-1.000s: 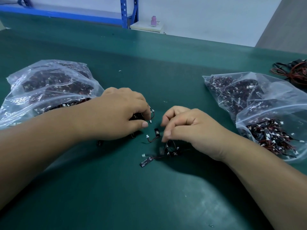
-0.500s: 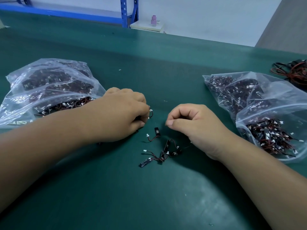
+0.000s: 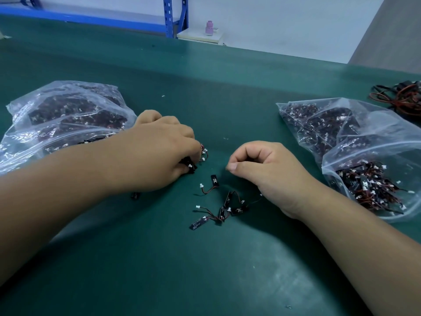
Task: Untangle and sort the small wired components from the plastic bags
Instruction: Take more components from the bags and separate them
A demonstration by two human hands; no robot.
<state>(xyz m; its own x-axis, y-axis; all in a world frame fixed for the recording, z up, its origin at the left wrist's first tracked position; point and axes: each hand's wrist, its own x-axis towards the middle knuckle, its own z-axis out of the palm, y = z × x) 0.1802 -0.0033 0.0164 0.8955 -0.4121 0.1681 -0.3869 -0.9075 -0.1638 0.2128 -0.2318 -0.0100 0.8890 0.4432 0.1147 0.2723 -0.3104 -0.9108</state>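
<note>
Nearest, on the green mat (image 3: 205, 270), lies a tangled cluster of loose components (image 3: 222, 212), about four small black boards with thin red-and-black wires and white plugs. Just beyond it one single component (image 3: 214, 181) lies apart, and another black piece (image 3: 135, 196) peeks out beside the left forearm. The left hand (image 3: 159, 149) grips a small bunch of components (image 3: 192, 164), its fingers curled over them against the mat. The right hand (image 3: 262, 165) is balled loosely, thumb against forefinger, with nothing showing inside it. Two clear plastic bags flank the hands, the left bag (image 3: 63, 124) and the right bag (image 3: 364, 151), both full of the same wired parts. Farther right sits one cable bundle (image 3: 398, 96). Past the table edge stand a blue shelf frame (image 3: 175, 17), one pink bottle (image 3: 209, 27) and a white wall (image 3: 284, 23).
</note>
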